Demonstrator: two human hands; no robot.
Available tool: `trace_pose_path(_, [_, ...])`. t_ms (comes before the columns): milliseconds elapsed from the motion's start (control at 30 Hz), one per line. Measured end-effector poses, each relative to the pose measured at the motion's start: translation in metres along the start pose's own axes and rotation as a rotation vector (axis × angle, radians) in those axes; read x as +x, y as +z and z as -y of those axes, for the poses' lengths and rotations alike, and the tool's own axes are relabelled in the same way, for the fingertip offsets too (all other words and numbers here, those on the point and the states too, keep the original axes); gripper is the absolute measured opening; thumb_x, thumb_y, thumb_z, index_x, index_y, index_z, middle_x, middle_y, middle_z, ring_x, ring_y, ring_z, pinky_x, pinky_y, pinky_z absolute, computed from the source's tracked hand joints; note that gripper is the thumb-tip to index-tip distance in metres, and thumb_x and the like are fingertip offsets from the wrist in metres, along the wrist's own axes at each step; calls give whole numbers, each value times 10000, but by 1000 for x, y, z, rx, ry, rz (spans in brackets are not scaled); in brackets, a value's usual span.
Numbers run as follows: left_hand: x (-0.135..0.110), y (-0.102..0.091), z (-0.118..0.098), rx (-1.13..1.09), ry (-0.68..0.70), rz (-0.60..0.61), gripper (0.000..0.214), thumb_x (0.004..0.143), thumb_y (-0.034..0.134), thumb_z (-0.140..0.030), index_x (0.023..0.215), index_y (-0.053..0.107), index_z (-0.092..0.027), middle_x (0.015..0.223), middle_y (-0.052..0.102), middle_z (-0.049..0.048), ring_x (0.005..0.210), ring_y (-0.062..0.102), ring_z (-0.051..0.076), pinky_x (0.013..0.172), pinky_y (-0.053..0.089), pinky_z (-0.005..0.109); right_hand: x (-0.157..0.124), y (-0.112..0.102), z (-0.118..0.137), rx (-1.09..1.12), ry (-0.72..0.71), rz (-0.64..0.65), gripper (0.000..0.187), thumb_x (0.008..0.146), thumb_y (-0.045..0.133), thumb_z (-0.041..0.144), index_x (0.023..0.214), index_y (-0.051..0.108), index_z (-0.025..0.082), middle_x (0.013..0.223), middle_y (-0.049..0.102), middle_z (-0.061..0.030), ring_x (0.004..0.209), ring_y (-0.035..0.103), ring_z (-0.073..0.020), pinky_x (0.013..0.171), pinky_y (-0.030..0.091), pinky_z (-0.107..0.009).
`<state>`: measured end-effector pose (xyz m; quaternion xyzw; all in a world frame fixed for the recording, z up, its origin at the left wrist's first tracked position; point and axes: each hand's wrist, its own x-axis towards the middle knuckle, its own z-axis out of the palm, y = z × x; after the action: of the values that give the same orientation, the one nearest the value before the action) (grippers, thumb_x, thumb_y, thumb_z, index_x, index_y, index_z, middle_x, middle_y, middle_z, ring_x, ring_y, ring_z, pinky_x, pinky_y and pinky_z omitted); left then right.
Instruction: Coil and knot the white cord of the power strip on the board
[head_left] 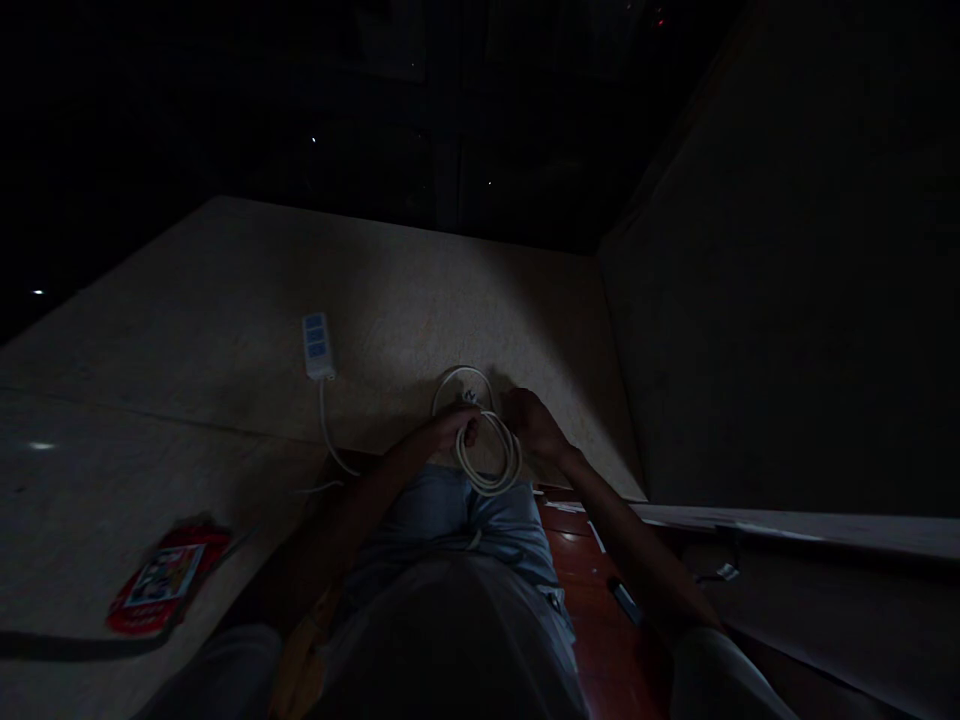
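Observation:
A white power strip (318, 346) with blue socket faces lies on the pale surface, left of my hands. Its cord (325, 425) runs down toward my left forearm, which hides part of it. My left hand (454, 428) is closed around a coiled white cord (489, 482) held above my lap. A plug (470, 397) shows beside those fingers, and one wider loop arches behind it. At the coil's right side, my right hand (536, 425) has its fingers curled in against the cord; dimness hides the exact grip.
A red packet (166, 580) with a printed picture lies at lower left, a dark strap (82, 645) near it. A wall (780, 300) rises on the right. Below are red floor tiles (600, 655) and a small dark object (625, 601). The far side is almost black.

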<state>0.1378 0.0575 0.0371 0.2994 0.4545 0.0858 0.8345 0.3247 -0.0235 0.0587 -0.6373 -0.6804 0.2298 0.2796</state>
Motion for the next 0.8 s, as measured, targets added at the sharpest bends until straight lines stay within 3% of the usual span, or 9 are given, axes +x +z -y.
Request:
trace_pose_path(200, [-1, 2, 13, 108, 198, -151, 239, 687, 676, -80, 819, 498, -170, 523, 536, -72, 423, 510, 75, 434, 367, 170, 2, 18, -1, -37, 129, 184, 249, 724, 689, 318, 884, 569, 168, 909, 613, -47, 821, 537, -188, 738, 436, -303])
trace_pose_path(300, [-3, -1, 14, 166, 245, -153, 308, 653, 706, -58, 869, 516, -166, 532, 536, -79, 421, 492, 69, 436, 345, 174, 11, 23, 9, -63, 235, 207, 241, 703, 706, 284, 872, 571, 179, 946, 642, -78, 873, 579, -212, 735, 423, -297])
trace_pose_path(467, [-7, -2, 10, 253, 285, -110, 354, 656, 618, -14, 952, 514, -179, 521, 509, -91, 423, 460, 83, 436, 311, 189, 27, 30, 15, -3, 365, 193, 201, 727, 696, 242, 882, 579, 192, 904, 686, -140, 885, 649, -269, 670, 425, -308])
trace_pose_path(667, [-5, 2, -3, 305, 348, -72, 205, 710, 627, -80, 841, 513, -189, 560, 480, -72, 479, 434, 75, 445, 297, 179, 32, 23, 12, 292, 438, 207, 140, 752, 656, 266, 770, 531, 206, 740, 646, -64, 753, 633, -205, 585, 413, -264])
trace_pose_path(800, [-4, 4, -14, 319, 376, -30, 206, 713, 656, -114, 836, 508, -189, 591, 480, -74, 490, 431, 66, 441, 296, 161, 32, 13, 14, 617, 474, 322, 206, 758, 627, 366, 788, 522, 191, 597, 521, 30, 488, 480, -102, 476, 375, -231])
